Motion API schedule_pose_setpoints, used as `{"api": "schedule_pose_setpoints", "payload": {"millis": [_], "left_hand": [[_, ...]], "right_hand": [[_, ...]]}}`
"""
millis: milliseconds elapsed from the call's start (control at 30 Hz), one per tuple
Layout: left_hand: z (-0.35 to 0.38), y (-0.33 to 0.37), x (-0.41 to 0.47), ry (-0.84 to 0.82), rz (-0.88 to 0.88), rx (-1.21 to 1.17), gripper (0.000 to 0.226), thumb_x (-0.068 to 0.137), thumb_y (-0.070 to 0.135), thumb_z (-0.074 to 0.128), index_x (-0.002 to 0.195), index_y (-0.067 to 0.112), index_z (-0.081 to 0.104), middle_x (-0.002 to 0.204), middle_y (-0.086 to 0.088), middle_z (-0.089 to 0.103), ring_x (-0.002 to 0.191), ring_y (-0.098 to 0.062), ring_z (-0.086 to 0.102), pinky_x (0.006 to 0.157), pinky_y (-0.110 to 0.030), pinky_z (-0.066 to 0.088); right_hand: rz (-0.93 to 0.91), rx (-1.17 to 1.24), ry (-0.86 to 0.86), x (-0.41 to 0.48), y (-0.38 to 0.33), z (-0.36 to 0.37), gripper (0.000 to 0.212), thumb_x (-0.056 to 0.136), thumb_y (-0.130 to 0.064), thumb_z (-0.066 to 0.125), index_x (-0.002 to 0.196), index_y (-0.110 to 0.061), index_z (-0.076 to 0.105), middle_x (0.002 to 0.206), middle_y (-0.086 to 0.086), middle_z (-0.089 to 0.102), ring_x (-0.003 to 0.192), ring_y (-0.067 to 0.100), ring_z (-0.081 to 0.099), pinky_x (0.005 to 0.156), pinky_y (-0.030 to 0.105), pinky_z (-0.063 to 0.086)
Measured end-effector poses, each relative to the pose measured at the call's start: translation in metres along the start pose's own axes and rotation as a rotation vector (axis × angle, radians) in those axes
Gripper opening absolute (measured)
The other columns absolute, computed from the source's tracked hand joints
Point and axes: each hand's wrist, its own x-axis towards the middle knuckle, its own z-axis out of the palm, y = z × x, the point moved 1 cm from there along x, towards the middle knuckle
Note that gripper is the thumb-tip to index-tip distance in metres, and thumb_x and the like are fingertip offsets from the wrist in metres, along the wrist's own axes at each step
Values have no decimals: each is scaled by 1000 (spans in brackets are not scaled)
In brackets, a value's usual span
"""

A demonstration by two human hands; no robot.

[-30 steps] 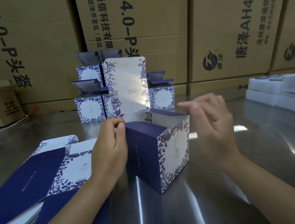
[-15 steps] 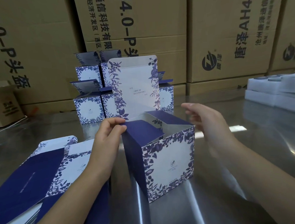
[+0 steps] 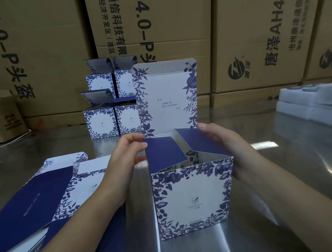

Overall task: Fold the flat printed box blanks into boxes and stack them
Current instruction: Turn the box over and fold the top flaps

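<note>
The box (image 3: 192, 197) stands upright on the steel table (image 3: 277, 178), nearest the person; light, thin card (it would crease if squeezed), best held by flap edges; the left hand (image 3: 124, 158) pinches the left navy flap (image 3: 162, 152), the right hand (image 3: 231, 151) cups the right wall, fingertips on the right flap (image 3: 202, 143); blanks (image 3: 41, 198) lie left; the lid (image 3: 166, 99) stands tall; finished boxes (image 3: 111, 101) stack behind.

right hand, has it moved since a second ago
Yes. The right hand has come in leftward and down onto the half-folded box, now holding its right dark blue flap; judged against the stacked boxes behind, it earlier hovered apart from it.
</note>
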Motion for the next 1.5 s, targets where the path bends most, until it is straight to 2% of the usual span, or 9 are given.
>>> {"api": "schedule_pose_setpoints", "payload": {"millis": [133,267,733,933,1100,1200,1300,1433,1500], "left_hand": [[0,-1,1,6,-4,-24,19,92,5,47,95,21,55,52,24,55,42,6,52,42,-6,38],[0,-2,1,-6,1,-12,21,92,8,47,103,23,57,52,22,58,44,7,53,45,-5,39],[-2,-4,2,-19,-8,-22,26,93,11,47,100,32,61,70,27,68,65,15,61,52,-1,41],[-3,-4,4,-13,-9,-39,27,94,12,48,102,34,62,73,26,69,66,14,62,53,-1,41],[-6,-6,6,38,-19,-25,35,90,18,54,81,47,70,94,12,64,65,14,60,53,-1,41],[-7,-7,7,46,-23,-14,27,86,23,58,77,46,70,83,15,61,57,12,57,52,-2,40],[-8,-9,8,19,-6,13,16,73,34,57,75,45,69,67,27,61,57,12,56,52,-2,39],[-5,-11,5,-33,91,57,28,81,27,49,61,41,64,58,27,56,56,12,54,52,-2,38],[-6,-10,6,-35,85,55,27,84,25,50,70,39,69,68,26,65,65,13,60,55,-1,40]], "right_hand": [[19,8,-10,1,0,0,37,86,-18,59,122,-11,62,125,18,62,116,38,56,97,45,43],[11,-4,-2,1,-1,0,34,86,-16,60,120,-13,64,122,15,64,103,30,58,83,37,46],[12,-32,-17,1,0,0,37,86,-16,60,123,-20,62,116,7,69,120,34,55,103,48,42],[-9,-51,-11,1,1,0,24,85,-21,62,108,-26,66,109,5,72,117,33,58,97,41,46],[-27,-19,-11,2,1,2,25,87,-15,60,111,-18,65,111,12,70,103,32,59,102,47,41],[-47,-21,-29,1,1,4,25,89,-14,56,111,-13,65,110,16,69,97,30,56,95,45,42],[-62,-14,-29,1,2,5,19,90,-15,53,89,-21,72,92,8,70,92,27,57,86,38,42],[-44,-33,-6,2,4,4,21,90,-17,53,101,-15,70,103,16,71,105,39,60,98,46,42],[-37,-40,17,3,4,4,18,89,-19,56,95,-18,72,103,15,72,109,40,60,101,47,41]]}}
